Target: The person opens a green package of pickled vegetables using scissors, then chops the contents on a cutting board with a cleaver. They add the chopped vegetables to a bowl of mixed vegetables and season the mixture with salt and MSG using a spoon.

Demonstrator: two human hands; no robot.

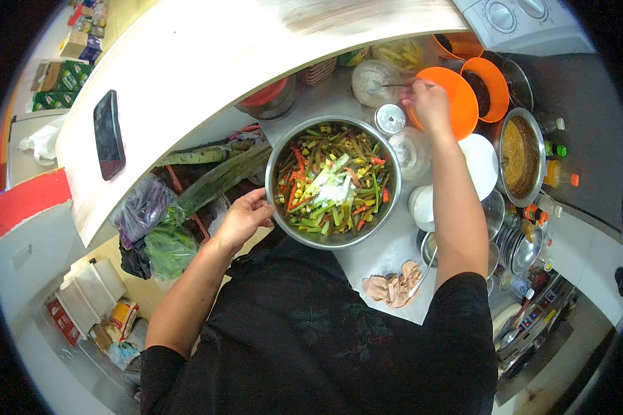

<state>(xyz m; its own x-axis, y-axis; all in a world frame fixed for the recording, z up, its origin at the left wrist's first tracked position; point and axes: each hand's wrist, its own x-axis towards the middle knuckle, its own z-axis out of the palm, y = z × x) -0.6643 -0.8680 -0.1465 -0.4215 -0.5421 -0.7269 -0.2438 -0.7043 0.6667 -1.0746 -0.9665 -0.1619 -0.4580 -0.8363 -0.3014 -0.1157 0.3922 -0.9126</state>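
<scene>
A large stainless steel bowl (334, 242) holds cut green and red vegetables (311, 171) with white powder heaped near the middle. My left hand (246, 218) grips the bowl's left rim, thumb and fingers on the edge. Beyond the bowl at the upper right, my right hand (427, 101) holds the handle of a thin metal spoon (394, 85), whose other end is at a clear jar of white powder (368, 83). A silver perforated lid (390, 119) lies beside a second clear jar with white contents (410, 153), between that hand and the bowl.
Orange containers (462, 114), a white lidded or plate-like round item (480, 166) and a metal basin of brown seasoning (522, 155) stand at the right. Crumpled brown paper (394, 285) lies near my body. A raised white counter (187, 67) bearing a phone (109, 135) curves overhead; bagged greens (171, 249) are at left.
</scene>
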